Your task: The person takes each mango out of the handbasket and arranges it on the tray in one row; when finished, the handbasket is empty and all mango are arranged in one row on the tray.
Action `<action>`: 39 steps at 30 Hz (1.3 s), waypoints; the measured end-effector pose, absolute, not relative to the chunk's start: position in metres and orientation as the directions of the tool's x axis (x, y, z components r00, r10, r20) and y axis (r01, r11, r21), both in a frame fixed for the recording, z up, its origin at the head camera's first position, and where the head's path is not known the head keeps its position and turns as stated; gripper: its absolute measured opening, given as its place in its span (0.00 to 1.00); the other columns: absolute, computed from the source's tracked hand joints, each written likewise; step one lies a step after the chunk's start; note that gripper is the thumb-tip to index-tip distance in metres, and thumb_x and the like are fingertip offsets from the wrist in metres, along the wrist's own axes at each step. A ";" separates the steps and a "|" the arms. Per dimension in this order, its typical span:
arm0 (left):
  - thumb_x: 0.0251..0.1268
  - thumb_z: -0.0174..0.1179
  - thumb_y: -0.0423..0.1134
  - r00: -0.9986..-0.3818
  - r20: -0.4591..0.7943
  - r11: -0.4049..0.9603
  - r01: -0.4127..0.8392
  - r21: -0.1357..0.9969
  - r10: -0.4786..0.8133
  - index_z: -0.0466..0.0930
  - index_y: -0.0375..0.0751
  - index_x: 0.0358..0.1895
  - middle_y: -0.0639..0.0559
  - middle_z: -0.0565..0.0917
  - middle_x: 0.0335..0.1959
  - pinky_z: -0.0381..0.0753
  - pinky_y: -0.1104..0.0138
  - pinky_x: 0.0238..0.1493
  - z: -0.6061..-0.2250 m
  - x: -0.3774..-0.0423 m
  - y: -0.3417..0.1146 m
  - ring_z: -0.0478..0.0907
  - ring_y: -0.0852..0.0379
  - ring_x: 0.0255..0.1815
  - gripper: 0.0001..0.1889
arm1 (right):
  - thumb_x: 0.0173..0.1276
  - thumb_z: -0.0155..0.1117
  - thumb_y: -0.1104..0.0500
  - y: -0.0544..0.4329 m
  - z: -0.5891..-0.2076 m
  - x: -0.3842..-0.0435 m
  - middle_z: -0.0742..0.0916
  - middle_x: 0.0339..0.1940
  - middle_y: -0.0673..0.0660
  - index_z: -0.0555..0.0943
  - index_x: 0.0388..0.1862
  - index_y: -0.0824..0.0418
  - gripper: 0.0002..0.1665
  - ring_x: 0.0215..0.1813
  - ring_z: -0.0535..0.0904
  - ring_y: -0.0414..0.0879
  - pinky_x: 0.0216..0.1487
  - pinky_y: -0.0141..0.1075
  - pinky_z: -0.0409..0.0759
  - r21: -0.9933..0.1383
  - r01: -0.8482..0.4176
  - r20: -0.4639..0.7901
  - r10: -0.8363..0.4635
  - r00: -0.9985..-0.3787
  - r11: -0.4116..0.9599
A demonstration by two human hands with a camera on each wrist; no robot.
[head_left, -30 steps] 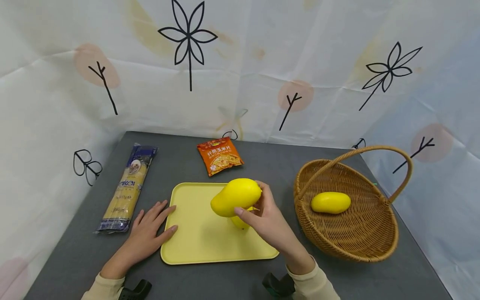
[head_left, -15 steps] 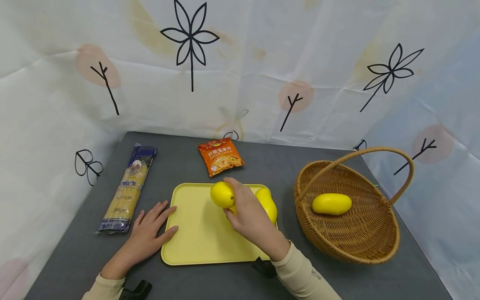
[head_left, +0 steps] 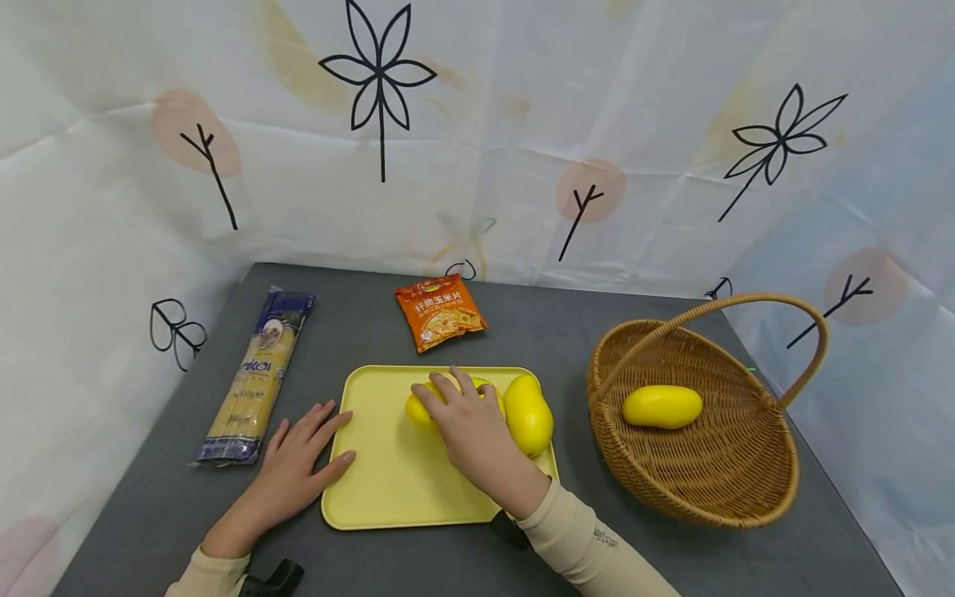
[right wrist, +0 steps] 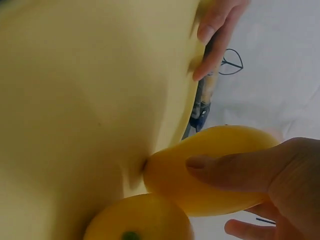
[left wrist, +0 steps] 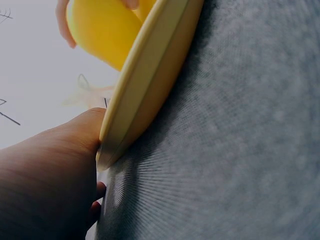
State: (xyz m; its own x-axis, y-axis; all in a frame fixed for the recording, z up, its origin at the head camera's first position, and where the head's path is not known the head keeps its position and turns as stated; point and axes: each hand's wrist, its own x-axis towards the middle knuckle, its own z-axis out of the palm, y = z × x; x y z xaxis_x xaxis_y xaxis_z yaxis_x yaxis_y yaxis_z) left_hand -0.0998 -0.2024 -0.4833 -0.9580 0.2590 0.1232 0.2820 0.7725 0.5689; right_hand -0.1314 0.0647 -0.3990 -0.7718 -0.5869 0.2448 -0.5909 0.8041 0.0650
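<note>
My right hand grips a yellow mango low over the yellow tray. The right wrist view shows the thumb along this mango's side, its narrower end right at the tray's surface. A second mango lies on the tray's right side, just right of the hand; its green stem end appears in the right wrist view. My left hand rests spread at the tray's left edge, fingertips and thumb on the rim. In the left wrist view, the hand is beside the tray's rim.
A wicker basket with a tall handle stands on the right, one mango inside. An orange snack packet lies behind the tray. A long pasta packet lies at the left. Printed cloth hangs behind the grey table.
My right hand has carried its mango leftward, turned it, and lowered it toward the tray. The mango on the tray's right side has come into view. My left hand stays put.
</note>
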 end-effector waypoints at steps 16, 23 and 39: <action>0.67 0.56 0.55 -0.956 0.134 0.774 0.290 0.562 0.261 0.65 0.50 0.70 0.38 0.59 0.73 0.40 0.35 0.66 -0.482 -0.099 -0.202 0.51 0.35 0.74 0.31 | 0.64 0.65 0.43 0.068 -0.406 -0.108 0.73 0.67 0.59 0.65 0.72 0.49 0.39 0.67 0.69 0.56 0.55 0.56 0.70 0.099 -0.615 0.127 -0.623 -0.772 0.782; 0.67 0.56 0.55 -0.956 0.139 0.775 0.290 0.561 0.258 0.65 0.51 0.70 0.38 0.60 0.73 0.41 0.35 0.66 -0.482 -0.100 -0.203 0.51 0.36 0.74 0.31 | 0.65 0.64 0.41 0.068 -0.413 -0.103 0.73 0.67 0.59 0.68 0.69 0.48 0.36 0.67 0.68 0.55 0.55 0.55 0.69 0.153 -0.606 0.140 -0.624 -0.769 0.780; 0.67 0.57 0.55 -0.955 0.138 0.768 0.293 0.570 0.262 0.65 0.51 0.70 0.38 0.59 0.73 0.40 0.35 0.66 -0.482 -0.100 -0.203 0.51 0.36 0.74 0.31 | 0.58 0.71 0.43 0.068 -0.418 -0.102 0.73 0.66 0.59 0.68 0.68 0.50 0.40 0.62 0.72 0.52 0.55 0.56 0.70 0.164 -0.568 0.183 -0.591 -0.786 0.806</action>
